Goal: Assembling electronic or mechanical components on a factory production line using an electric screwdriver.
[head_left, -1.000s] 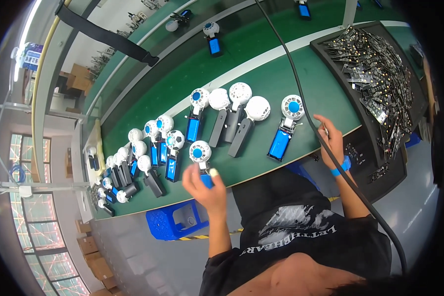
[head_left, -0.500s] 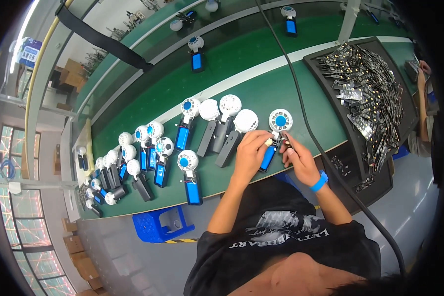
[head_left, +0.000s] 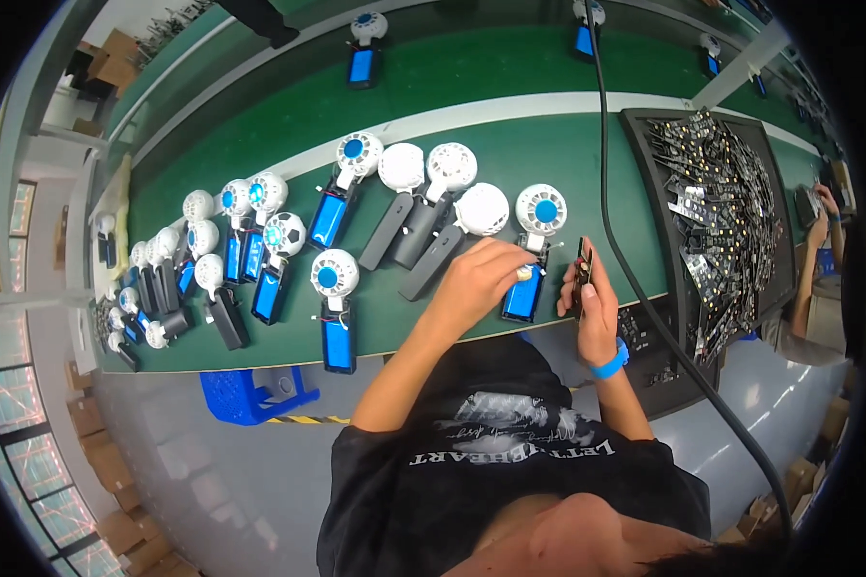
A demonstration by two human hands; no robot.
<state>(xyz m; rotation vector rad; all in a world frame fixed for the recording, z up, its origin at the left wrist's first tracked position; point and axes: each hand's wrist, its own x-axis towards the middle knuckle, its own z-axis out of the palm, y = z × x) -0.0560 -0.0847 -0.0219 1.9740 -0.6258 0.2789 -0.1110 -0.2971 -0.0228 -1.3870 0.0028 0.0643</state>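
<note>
A white handheld fan (head_left: 542, 213) with a blue hub lies in front of me, its dark handle open on a blue battery (head_left: 522, 292). My left hand (head_left: 479, 281) is closed, its fingertips at the upper end of that battery; a pale cover shows on one fingertip. What it pinches, if anything, is hidden. To the right of the fan, my right hand (head_left: 595, 310) grips a thin, dark circuit board (head_left: 584, 266) held on edge, apart from the fan. A thin pale wire end (head_left: 555, 245) sticks out by the fan's neck.
More fans (head_left: 335, 279) spread leftward along the green bench (head_left: 404, 322). A black tray (head_left: 662, 207) heaped with circuit boards stands right. A thick black cable (head_left: 625, 260) crosses between. Fans (head_left: 363, 58) lie on the far green surface. Another person's hand (head_left: 823, 200) is at far right.
My right hand has drawn away from the fan to the right with the circuit board. My left hand stays at the fan's handle. The whole view has shifted.
</note>
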